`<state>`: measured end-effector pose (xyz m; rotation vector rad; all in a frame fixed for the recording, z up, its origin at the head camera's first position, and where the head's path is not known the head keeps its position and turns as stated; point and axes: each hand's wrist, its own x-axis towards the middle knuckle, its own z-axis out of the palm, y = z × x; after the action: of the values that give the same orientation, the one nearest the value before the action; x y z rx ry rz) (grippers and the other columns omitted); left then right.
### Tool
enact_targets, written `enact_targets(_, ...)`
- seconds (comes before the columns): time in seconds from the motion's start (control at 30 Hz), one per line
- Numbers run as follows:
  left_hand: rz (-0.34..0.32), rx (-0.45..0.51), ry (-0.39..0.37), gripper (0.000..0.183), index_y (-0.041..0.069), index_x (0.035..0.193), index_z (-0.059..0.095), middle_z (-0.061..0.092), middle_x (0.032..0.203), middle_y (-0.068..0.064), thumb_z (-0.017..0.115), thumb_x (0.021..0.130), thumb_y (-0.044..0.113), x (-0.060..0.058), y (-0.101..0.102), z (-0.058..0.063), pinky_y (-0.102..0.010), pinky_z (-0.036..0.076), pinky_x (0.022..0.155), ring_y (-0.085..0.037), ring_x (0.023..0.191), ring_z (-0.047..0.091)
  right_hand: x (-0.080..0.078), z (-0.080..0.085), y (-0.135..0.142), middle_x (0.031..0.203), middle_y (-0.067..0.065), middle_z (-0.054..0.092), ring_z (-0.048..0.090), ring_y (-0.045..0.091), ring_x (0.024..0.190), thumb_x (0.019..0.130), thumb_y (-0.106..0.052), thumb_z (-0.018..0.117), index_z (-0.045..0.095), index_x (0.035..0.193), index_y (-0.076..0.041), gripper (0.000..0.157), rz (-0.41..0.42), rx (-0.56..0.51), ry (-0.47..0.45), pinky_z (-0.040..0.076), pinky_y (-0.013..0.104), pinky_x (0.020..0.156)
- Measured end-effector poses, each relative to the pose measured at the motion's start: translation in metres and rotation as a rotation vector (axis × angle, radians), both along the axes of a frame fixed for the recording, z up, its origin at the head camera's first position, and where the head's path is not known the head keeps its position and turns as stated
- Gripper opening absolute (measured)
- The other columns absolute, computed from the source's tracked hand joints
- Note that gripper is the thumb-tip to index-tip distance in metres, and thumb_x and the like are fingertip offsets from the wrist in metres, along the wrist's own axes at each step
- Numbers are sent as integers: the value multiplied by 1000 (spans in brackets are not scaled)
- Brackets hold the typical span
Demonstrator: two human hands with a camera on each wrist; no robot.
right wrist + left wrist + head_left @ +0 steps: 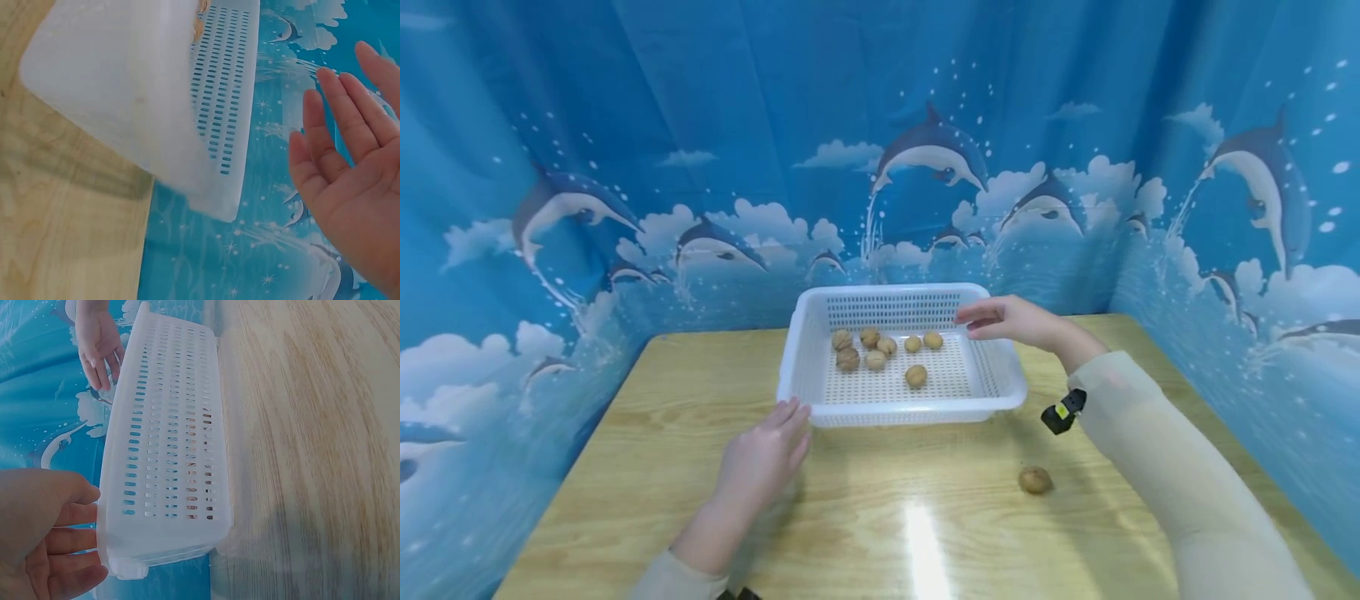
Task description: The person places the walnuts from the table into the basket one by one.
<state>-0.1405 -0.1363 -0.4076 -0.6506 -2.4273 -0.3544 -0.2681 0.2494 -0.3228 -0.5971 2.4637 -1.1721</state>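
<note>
A white plastic basket [895, 408] with slotted walls stands toward the back of the table. Several walnuts [847, 359] lie inside it, most of them grouped on the left, others toward the middle and right. My left hand [767, 454] is at the basket's near left corner, its fingertips right at the rim in the left wrist view. Over the basket's right side hovers my right hand [1011, 321], palm visible and fingers loosely extended in the right wrist view [350, 150], holding nothing. One more walnut [1035, 480] lies on the table, in front of the basket's right end.
The wooden table [647, 467] reaches back to a blue curtain [760, 108] printed with dolphins, which also hangs along both sides. A small black device [1063, 412] is worn at my right wrist, beside the basket's right end.
</note>
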Motion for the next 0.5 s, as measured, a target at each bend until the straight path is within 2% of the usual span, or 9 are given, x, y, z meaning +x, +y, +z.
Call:
enact_targets(0.13,4,-1,-6,38,3,107,68,64,113,-16,78,73,14,-1,0,0,-42,58,57,-32,96,65,17,-10,14,136,14,49,45,32,124,87,-33,66,47,135,-7,58,-63,-49,-7,40,51,101)
enact_targets(0.37,0,-9,-6,38,3,107,68,64,113,-17,79,72,14,-2,0,0,-40,58,59,-33,96,65,57,-24,44,135,19,47,42,40,124,92,-20,60,46,134,0,49,-121,-133,51,43,51,98)
enact_targets(0.5,8,-13,-13,37,3,108,68,64,113,-16,77,74,15,-2,-1,0,-41,58,61,-32,97,64,78,-39,61,133,18,50,46,37,121,93,-20,59,46,134,1,48,-162,-133,78,48,40,94)
